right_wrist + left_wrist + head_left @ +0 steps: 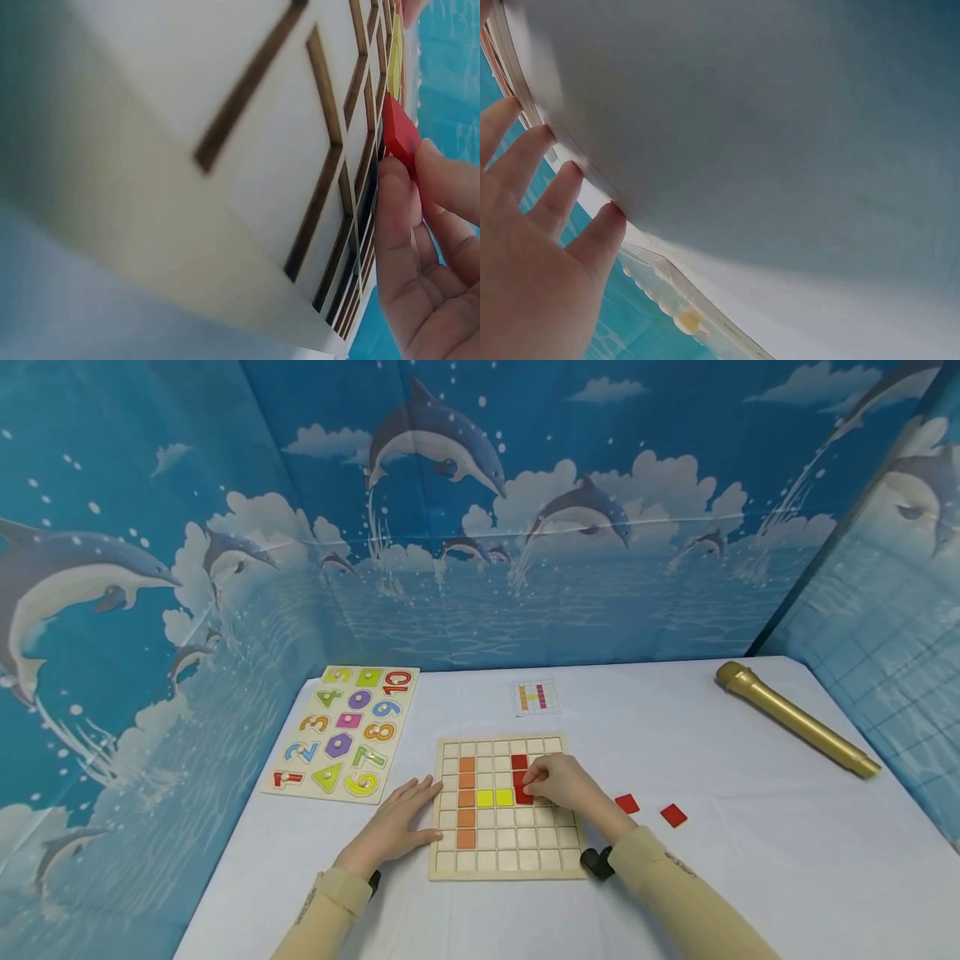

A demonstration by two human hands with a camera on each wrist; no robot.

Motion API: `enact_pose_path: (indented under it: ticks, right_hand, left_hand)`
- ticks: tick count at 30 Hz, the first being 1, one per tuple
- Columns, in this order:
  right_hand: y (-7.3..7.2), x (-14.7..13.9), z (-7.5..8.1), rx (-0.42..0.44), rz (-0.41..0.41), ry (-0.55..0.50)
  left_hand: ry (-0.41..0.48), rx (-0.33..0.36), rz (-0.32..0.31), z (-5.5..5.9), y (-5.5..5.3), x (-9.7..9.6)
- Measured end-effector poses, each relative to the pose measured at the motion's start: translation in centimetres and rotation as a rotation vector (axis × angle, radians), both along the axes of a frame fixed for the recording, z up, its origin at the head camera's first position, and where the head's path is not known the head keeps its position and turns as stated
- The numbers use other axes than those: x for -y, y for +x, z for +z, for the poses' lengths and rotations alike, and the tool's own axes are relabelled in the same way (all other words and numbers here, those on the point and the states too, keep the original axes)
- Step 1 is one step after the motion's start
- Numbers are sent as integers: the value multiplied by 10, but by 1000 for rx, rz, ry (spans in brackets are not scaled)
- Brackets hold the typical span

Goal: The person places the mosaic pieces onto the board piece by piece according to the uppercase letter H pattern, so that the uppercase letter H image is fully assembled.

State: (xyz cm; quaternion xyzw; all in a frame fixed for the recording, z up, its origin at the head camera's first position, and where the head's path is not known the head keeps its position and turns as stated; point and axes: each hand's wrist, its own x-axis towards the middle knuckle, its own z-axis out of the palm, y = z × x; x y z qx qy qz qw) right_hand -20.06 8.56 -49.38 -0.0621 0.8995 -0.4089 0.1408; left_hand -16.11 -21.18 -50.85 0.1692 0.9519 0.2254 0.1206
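A wooden grid board (507, 874) lies on the white table between the two hands. My left hand (397, 821) rests its spread fingertips against the board's left edge. My right hand (561, 783) pinches a red square tile (400, 136) between thumb and fingers. In the right wrist view the tile is tilted, right at the grid. A column of several orange tiles (467, 798) fills squares on the left. Two yellow tiles (495, 797) sit side by side to the right of it. Red tiles (519, 762) stand in a column above the pinched one, partly hidden by the fingers.
Two loose red tiles (673, 815) lie right of the board, by the right forearm. Behind the board is a small pattern card (551, 697). A number-and-shape puzzle board (390, 683) lies at the left, a gold microphone (798, 720) at the right.
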Motion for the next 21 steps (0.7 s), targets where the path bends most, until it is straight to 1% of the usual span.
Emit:
enact_pose_path:
  ticks: [4, 16, 21]
  right_hand:
    - [2, 2, 0, -4, 10, 8]
    - [2, 8, 0, -80, 43, 81]
    - [3, 9, 2, -80, 41, 97]
  left_hand:
    - [12, 5, -4, 0, 2, 0]
    - [11, 2, 7, 1, 2, 1]
    - [11, -2, 6, 1, 1, 1]
